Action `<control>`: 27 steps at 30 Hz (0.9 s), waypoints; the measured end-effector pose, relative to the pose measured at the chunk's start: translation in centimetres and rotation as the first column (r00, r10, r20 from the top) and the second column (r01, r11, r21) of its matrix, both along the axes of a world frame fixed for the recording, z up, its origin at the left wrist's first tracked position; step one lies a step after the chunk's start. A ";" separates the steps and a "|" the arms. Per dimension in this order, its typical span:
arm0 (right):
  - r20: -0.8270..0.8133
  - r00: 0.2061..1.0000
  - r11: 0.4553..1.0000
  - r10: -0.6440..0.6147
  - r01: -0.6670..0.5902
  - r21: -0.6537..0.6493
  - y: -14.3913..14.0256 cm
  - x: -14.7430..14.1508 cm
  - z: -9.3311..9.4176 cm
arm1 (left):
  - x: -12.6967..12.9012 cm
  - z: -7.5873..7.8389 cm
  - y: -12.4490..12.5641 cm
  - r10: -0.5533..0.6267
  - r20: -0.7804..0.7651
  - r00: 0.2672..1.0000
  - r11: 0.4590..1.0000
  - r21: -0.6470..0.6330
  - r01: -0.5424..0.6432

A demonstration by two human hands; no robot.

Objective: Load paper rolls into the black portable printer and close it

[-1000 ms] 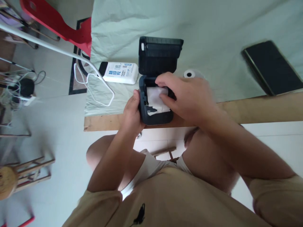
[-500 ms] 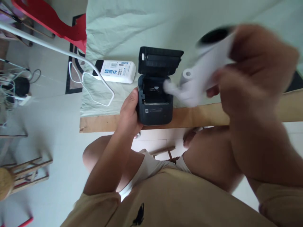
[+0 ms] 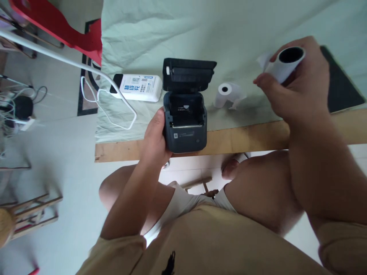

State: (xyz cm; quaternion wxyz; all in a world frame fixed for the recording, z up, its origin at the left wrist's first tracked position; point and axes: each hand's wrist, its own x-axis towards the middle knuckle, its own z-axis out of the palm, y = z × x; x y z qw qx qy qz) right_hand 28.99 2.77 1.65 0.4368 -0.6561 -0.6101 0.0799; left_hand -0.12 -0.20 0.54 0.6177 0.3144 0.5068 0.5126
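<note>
A small dark label printer (image 3: 185,139) sits at the table's front edge, its lid (image 3: 187,74) tipped back and its paper bay showing no roll. Wrapped round the printer's left side is my left hand (image 3: 156,135). My right hand (image 3: 304,80) grips a white paper roll (image 3: 282,70) with a wide dark core, held above the cloth to the right. A loose paper end sticks out at that roll's left. Between the printer and my right hand, a smaller white paper roll (image 3: 225,97) with a narrow core stands on the cloth, its torn end trailing right.
A white power bank (image 3: 140,88) with a white cable (image 3: 122,95) lies left of the printer on the pale green cloth (image 3: 183,30). A dark flat object (image 3: 342,84) lies at the right. The wooden table edge (image 3: 243,133) runs before my knees. A red chair (image 3: 71,32) stands at the left.
My right hand has moved right, away from the printer, carrying the wide-core paper roll. The smaller roll and the printer's bay are now uncovered. My left hand stays on the printer.
</note>
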 end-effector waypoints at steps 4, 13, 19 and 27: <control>-0.102 0.994 0.994 0.037 -0.026 0.107 0.7 0.6 -0.6 | -0.1 0.4 -0.3 -0.057 -0.025 0.998 0.997 0.057 0.058; 0.155 0.981 0.938 -0.118 0.161 -0.307 0.6 -0.2 0.3 | 0.0 0.6 -0.6 -0.047 -0.076 0.996 0.996 0.069 0.052; 0.262 0.965 0.966 0.034 -0.099 0.237 -1.5 -1.6 1.5 | 0.0 0.6 -0.4 -0.058 -0.087 0.995 0.995 0.072 0.065; 0.253 0.930 0.964 0.265 -0.265 -0.038 -0.9 -4.3 0.3 | 0.2 0.7 -0.4 -0.056 -0.047 0.997 0.996 0.070 0.059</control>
